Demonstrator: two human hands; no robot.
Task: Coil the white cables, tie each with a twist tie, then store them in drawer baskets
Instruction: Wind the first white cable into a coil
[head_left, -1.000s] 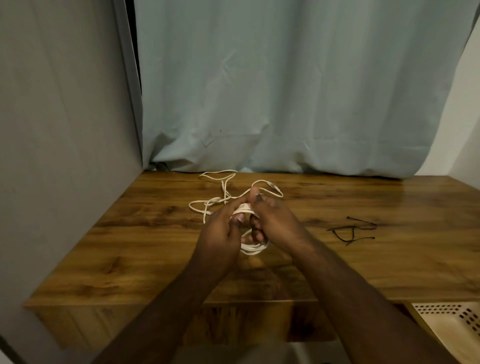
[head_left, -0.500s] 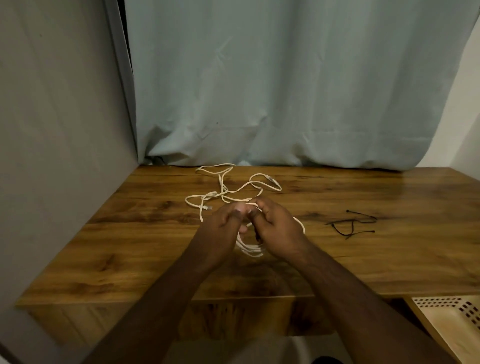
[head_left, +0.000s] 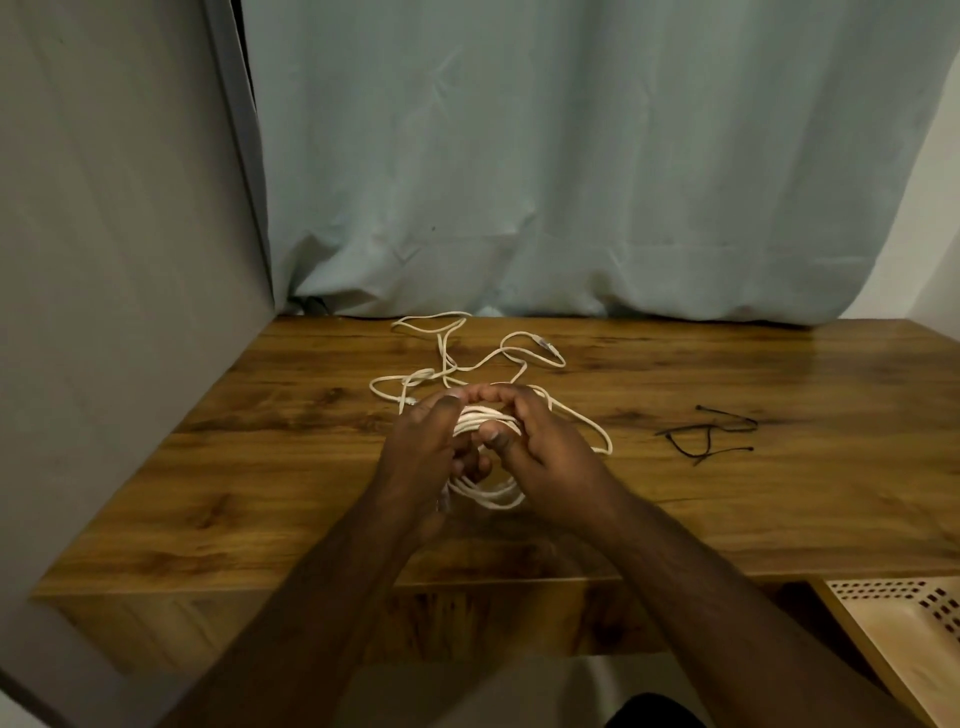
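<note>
From where I sit, I judge this early in the job: the first coil is only part wound and nothing is tied or stored. My left hand (head_left: 423, 449) has its fingers curled round the near side of the white cable coil (head_left: 485, 422), and my right hand (head_left: 540, 441) grips the same bundle from the other side, thumb pressed on top of the strands and fingers wrapped over the far edge, so both hands are closed on the cable and neither is spread. The wound loops run between the two hands and sag out below them, just above the wooden desk (head_left: 779, 493). Beyond my fingertips lies the loose cable (head_left: 467, 358), still unwound, snaking away toward the curtain (head_left: 571, 182) with a connector end showing out past the right hand; one slack loop also trails off to the right of that hand. I cannot tell whether that tangle is one cable or several. The black twist ties (head_left: 709, 434) lie on the desk well out to the right of my right hand, untouched. Below and to the right of my right forearm I see the corner of a perforated drawer basket (head_left: 898, 623), and the part in view holds no cable. So what remains, as I read it, is finishing this winding, fetching a tie, binding the coil and dropping it in the basket.
</note>
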